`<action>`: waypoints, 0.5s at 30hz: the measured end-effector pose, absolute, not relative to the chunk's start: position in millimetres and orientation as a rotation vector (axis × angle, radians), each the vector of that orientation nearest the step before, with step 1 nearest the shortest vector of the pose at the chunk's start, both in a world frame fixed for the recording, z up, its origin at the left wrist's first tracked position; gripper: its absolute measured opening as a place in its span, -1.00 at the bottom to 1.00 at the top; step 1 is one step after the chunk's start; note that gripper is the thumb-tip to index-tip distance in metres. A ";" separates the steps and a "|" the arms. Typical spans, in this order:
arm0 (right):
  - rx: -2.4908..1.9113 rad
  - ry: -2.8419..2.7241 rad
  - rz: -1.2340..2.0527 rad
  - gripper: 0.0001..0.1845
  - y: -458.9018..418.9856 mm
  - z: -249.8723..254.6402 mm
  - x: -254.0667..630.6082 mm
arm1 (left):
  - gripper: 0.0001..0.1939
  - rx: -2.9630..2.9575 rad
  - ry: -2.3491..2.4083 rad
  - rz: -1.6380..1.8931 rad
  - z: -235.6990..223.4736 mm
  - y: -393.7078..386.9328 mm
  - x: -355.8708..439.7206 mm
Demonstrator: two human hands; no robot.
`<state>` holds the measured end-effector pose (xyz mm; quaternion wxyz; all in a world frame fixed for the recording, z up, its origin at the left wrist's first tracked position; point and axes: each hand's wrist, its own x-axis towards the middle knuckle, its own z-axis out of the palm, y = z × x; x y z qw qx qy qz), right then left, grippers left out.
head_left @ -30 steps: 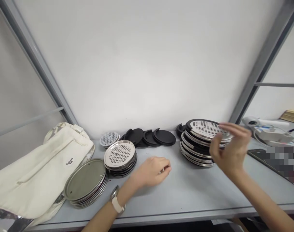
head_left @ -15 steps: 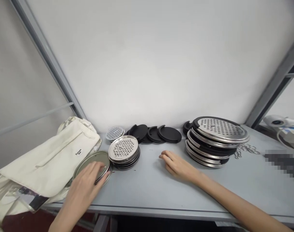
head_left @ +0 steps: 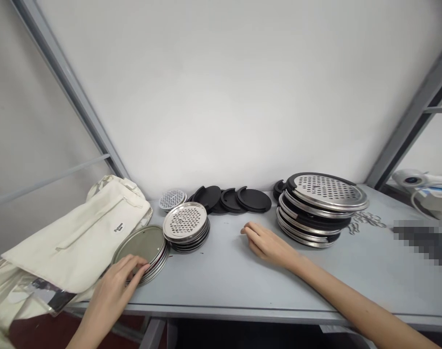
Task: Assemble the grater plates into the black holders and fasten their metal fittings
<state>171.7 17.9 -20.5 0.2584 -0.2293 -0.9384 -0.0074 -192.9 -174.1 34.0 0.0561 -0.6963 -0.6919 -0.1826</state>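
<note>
Since half a second ago, the left hand [head_left: 113, 286] has drawn back across the green lid [head_left: 144, 242] to its near right rim, while the right hand [head_left: 266, 245] lies much as it did. The green lid sits on top of the stack of lids [head_left: 158, 269], at the front of the grey table [head_left: 221, 286]. The left thumb and fingertips are close together at the rim, but I cannot tell whether they pinch it. The right hand is low over the table, well to the right of the stack of lids, back upward and fingers loosely bent; I cannot tell whether anything is under them. To the left of the stack of lids lies a cream bag [head_left: 82, 232]. Just beyond it on the right is a pile of round graters [head_left: 186, 223], and farther behind are a pale grater [head_left: 171, 199] and several black covers [head_left: 255, 199], partly overlapping. Well to the right of the stack of lids stands a taller pile [head_left: 311, 218], metal and black discs together with a perforated disc on top, and past that lie some small metal hooks [head_left: 368, 220].
</note>
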 end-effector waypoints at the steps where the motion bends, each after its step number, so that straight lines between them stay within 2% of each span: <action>1: -0.627 -2.543 -0.018 -0.76 18.3 -20.9 171.9 | -0.70 -2.134 -2.097 -0.546 35.1 -174.0 -193.3; 8: -0.652 -2.571 -0.050 -0.79 19.1 -19.8 171.6 | -0.70 -1.919 -1.851 -0.491 37.9 -171.7 -185.1; 15: -0.655 -2.573 -0.068 -0.78 20.2 -20.0 172.9 | -0.82 -1.778 -1.669 -0.616 47.0 -158.4 -193.5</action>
